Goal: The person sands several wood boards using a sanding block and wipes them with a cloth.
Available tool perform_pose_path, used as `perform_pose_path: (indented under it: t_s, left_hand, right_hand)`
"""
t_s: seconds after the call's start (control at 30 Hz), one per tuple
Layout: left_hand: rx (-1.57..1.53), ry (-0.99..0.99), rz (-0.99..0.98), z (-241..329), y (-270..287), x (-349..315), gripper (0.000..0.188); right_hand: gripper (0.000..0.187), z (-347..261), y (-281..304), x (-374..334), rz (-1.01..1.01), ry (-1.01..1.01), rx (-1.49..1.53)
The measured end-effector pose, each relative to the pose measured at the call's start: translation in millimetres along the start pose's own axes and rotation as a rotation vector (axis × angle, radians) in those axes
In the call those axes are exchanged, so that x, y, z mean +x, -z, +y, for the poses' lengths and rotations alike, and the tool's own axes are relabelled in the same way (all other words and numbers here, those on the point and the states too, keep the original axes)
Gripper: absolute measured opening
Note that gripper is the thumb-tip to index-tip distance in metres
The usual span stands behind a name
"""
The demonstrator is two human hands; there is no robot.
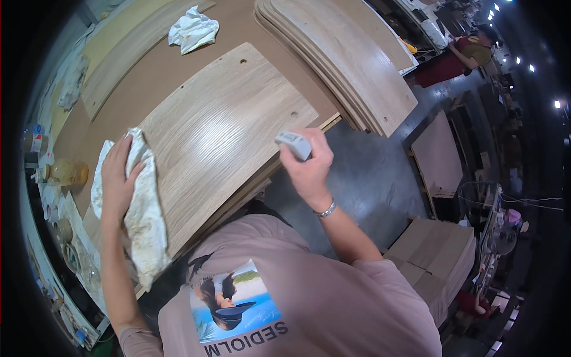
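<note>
A light wood-grain board (pixel 208 131) with small holes near its edges lies in front of me on the work surface. On the left, my left hand (pixel 119 181) grips a stained white cloth (pixel 148 223), pressing it against the board's left end; part of the cloth hangs toward me. My right hand (pixel 310 163) is closed around a small grey-white block (pixel 294 144), like an eraser, with dark print on one face. It is held over the board's near right edge. Whether the block touches the wood I cannot tell.
A crumpled white cloth (pixel 194 30) lies beyond the board. Stacked curved-end boards (pixel 351 59) stand at the far right. Left are a jar of yellowish liquid (pixel 66 172) and tape rolls (pixel 70 257). Cardboard (pixel 434 250) is piled at right; a person (pixel 458 59) stands farther off.
</note>
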State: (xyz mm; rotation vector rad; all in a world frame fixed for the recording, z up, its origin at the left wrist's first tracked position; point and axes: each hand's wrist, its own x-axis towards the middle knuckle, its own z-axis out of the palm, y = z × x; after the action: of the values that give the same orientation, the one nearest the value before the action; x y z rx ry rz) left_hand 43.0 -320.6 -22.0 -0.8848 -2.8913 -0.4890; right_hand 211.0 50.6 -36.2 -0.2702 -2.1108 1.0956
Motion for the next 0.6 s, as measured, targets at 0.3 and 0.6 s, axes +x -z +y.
perform_pose_path:
  t_s: [0.3, 0.6]
  left_hand:
    - [-0.329, 0.208, -0.052, -147.9, 59.1, -131.1, 0.041]
    - [-0.267, 0.086, 0.136, -147.2, 53.4, -140.2, 0.038]
  right_hand:
    - [0.029, -124.9, -82.9, -118.4, -0.040, -0.048, 0.019]
    - [0.041, -241.9, -163.6, -237.5, -0.223, 0.011, 0.111]
